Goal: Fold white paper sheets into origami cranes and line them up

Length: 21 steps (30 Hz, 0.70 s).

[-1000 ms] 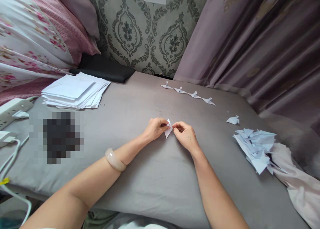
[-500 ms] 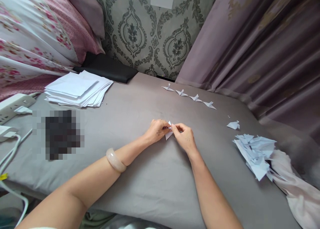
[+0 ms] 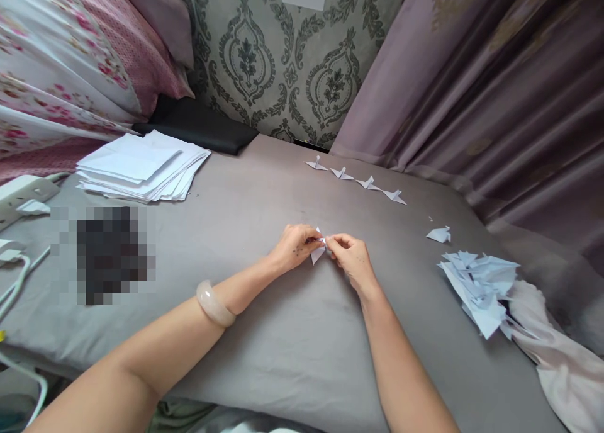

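Observation:
Between my hands, just above the grey sheet, is a small white paper crane (image 3: 318, 255) with pointed flaps showing above and below my fingers. My left hand (image 3: 297, 244) pinches it from the left side. From the right, my right hand (image 3: 352, 257) has thumb and forefinger closed on its right end. The middle of the crane is partly covered by my fingertips. Farther back, several folded paper cranes (image 3: 342, 173) stand in a slanting row with wings spread.
A stack of white paper (image 3: 136, 162) lies at the left, near a black folded item (image 3: 212, 134) and a white power strip (image 3: 23, 194). To the right are a single folded paper piece (image 3: 440, 234), a heap of folded papers (image 3: 481, 288) and a pale cloth (image 3: 561, 351).
My right fingers have shifted slightly to the right along the crane, and more of its paper shows between my hands. The left hand keeps its pinch. The view has shifted slightly.

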Each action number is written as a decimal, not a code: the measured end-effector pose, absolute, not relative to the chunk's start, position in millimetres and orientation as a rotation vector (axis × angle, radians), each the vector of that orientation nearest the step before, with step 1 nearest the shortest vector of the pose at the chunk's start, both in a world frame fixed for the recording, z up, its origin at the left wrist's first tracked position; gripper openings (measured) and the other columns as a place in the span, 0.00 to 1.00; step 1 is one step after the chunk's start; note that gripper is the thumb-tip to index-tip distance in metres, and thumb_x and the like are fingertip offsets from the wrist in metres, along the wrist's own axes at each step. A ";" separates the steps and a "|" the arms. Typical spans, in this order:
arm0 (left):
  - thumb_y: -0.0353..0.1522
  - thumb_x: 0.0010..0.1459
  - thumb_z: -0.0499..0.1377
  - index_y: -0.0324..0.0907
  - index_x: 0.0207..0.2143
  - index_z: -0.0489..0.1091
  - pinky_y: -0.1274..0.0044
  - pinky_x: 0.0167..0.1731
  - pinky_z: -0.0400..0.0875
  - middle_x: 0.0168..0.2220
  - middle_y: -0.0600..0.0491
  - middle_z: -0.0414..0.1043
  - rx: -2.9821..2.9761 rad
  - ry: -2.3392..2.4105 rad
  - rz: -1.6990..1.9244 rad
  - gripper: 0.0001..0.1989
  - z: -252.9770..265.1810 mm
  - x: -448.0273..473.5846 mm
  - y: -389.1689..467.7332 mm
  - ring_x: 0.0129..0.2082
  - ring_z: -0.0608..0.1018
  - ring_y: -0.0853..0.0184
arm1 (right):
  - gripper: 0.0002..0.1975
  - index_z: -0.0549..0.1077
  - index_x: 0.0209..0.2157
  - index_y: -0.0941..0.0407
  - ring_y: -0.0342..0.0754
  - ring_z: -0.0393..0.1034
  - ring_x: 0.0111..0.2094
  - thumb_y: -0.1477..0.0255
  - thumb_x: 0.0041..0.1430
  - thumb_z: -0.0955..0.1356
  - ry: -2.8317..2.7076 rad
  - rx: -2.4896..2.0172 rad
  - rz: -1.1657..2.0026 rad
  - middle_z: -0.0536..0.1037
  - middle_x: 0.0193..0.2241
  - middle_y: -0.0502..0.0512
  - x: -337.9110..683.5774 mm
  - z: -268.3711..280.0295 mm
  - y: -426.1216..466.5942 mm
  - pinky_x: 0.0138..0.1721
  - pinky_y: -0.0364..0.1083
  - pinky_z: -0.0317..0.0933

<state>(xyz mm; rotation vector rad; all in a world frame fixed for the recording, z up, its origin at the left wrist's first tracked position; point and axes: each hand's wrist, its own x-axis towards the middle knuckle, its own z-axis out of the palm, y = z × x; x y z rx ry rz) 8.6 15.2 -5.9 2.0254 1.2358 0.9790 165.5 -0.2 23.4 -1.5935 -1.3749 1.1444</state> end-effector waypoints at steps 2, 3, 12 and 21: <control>0.31 0.55 0.59 0.41 0.30 0.75 0.80 0.31 0.64 0.29 0.52 0.76 2.022 1.230 0.985 0.05 -5.6 8.9 15.0 0.29 0.74 0.69 | 0.13 0.74 0.25 0.57 0.40 0.58 0.18 0.61 0.46 0.69 -1.341 -1.595 1.171 0.67 0.16 0.46 165.6 23.9 -0.5 0.20 0.41 0.51; 0.31 0.56 0.59 0.41 0.30 0.75 0.80 0.31 0.64 0.29 0.53 0.76 2.023 1.226 0.985 0.05 -5.4 9.1 14.8 0.29 0.74 0.69 | 0.13 0.74 0.25 0.58 0.40 0.57 0.18 0.61 0.46 0.69 -1.333 -1.599 1.180 0.67 0.16 0.46 165.8 23.9 -0.6 0.20 0.41 0.50; 0.32 0.57 0.59 0.42 0.29 0.76 0.79 0.33 0.64 0.29 0.54 0.77 2.024 1.210 0.991 0.07 -6.6 9.8 14.8 0.29 0.75 0.69 | 0.10 0.71 0.21 0.58 0.39 0.56 0.18 0.64 0.43 0.69 -1.266 -1.613 1.224 0.65 0.15 0.45 166.4 25.4 0.6 0.21 0.41 0.49; 0.33 0.57 0.59 0.43 0.29 0.76 0.74 0.44 0.59 0.31 0.55 0.78 2.014 1.307 0.915 0.07 0.7 11.2 10.6 0.33 0.76 0.68 | 0.11 0.69 0.20 0.58 0.37 0.53 0.18 0.65 0.42 0.70 -1.152 -1.603 1.311 0.63 0.15 0.44 167.0 26.0 0.8 0.18 0.40 0.45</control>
